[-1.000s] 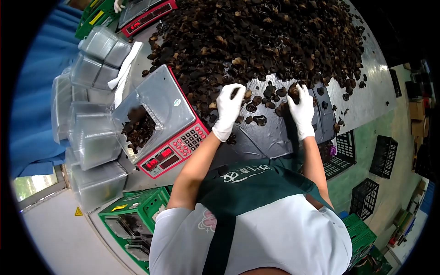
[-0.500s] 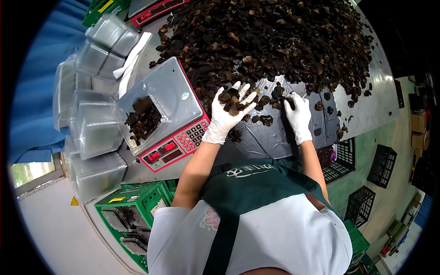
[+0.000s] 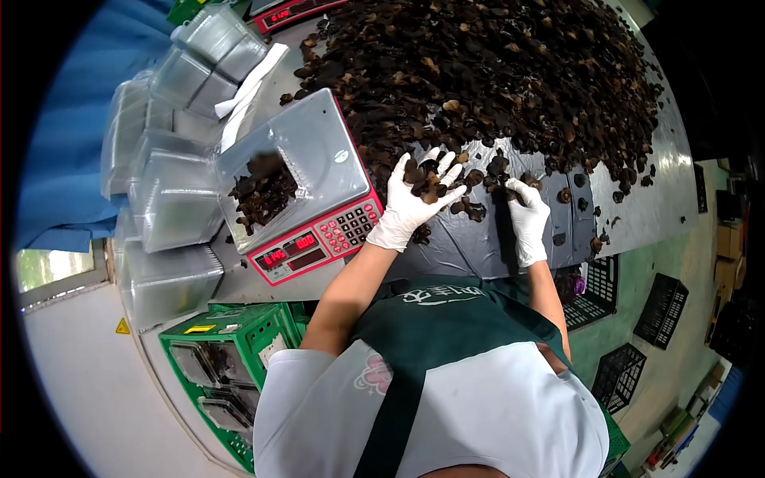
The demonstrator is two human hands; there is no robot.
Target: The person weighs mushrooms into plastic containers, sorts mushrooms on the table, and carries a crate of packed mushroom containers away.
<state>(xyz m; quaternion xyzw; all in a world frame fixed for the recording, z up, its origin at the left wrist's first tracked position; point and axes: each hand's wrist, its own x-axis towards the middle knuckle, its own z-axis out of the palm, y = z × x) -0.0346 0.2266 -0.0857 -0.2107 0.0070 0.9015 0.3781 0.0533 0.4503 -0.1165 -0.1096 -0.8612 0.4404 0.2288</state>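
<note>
My left hand (image 3: 410, 205), in a white glove, is palm up with its fingers spread and slightly curled, cradling several dark brown wood ear mushrooms (image 3: 430, 189). To its right, my gloved right hand (image 3: 527, 219) has thumb and fingers pinched together over the grey plastic sheet (image 3: 478, 247). Whatever is between those fingertips is too small or hidden to make out. Loose mushroom pieces (image 3: 470, 209) lie between the hands. Beyond them spreads a large heap of wood ear mushrooms (image 3: 494, 72).
On the left stands a red scale (image 3: 307, 248) bearing a clear container of mushrooms (image 3: 267, 195). Stacked clear plastic boxes (image 3: 171, 203) line the table's left side. A green crate (image 3: 231, 346) sits below, and black crates (image 3: 661, 311) are on the floor at right.
The camera view has shifted, so the scale and heap appear farther right. My right hand's fingers have drawn into a pinch. My left hand still holds mushrooms.
</note>
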